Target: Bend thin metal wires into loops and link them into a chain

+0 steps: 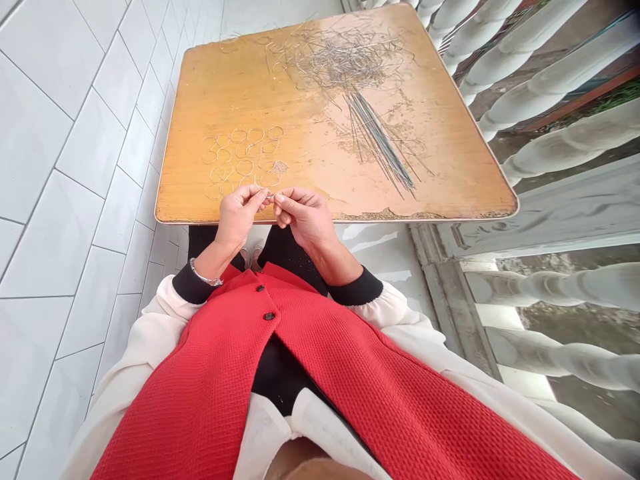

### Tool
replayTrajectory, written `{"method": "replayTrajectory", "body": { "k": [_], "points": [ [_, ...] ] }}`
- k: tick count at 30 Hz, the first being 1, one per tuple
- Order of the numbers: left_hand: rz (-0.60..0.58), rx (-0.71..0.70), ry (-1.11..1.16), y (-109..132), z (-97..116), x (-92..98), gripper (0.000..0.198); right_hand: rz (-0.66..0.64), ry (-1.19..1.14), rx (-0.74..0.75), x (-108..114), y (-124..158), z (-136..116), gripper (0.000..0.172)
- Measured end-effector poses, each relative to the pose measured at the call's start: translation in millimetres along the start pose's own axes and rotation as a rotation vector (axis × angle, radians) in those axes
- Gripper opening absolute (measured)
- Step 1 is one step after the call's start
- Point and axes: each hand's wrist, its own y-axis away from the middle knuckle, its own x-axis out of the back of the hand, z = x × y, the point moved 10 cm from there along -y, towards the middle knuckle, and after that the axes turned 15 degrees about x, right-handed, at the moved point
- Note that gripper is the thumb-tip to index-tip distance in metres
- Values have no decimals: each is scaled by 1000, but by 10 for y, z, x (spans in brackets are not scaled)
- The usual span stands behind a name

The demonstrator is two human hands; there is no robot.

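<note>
My left hand (pixel 236 215) and my right hand (pixel 309 219) meet just above the near edge of the table, thumbs and fingertips pinched close together. Between them they grip a thin wire (pixel 271 195), mostly hidden by the fingers. Just beyond my fingertips, several thin wire rings (pixel 255 135) lie in loose rows on the table (pixel 200 87). A small clump of fine wire (pixel 280 167) rests at the right side of these rings.
Straight wires (pixel 383 143) lie in a bundle right of centre. A tangled heap of wire (pixel 345 59) covers the far part of the tabletop. A white tiled wall (pixel 75 147) runs along the left, and a white balustrade (pixel 545 80) borders the right.
</note>
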Motion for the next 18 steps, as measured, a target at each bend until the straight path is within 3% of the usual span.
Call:
{"method": "replayTrajectory", "body": {
  "k": [4,7,12,18],
  "points": [
    [89,-10,-47,1,3,77,25,87,95,36,126,38,-32,46],
    [108,-14,-58,1,-3,97,24,75,154,5,144,97,-1,48],
    [54,8,-78,11,-24,48,27,30,167,36,77,119,-19,45],
    [-34,84,-34,35,-77,15,10,147,162,19,167,111,-7,46]
  ]
}}
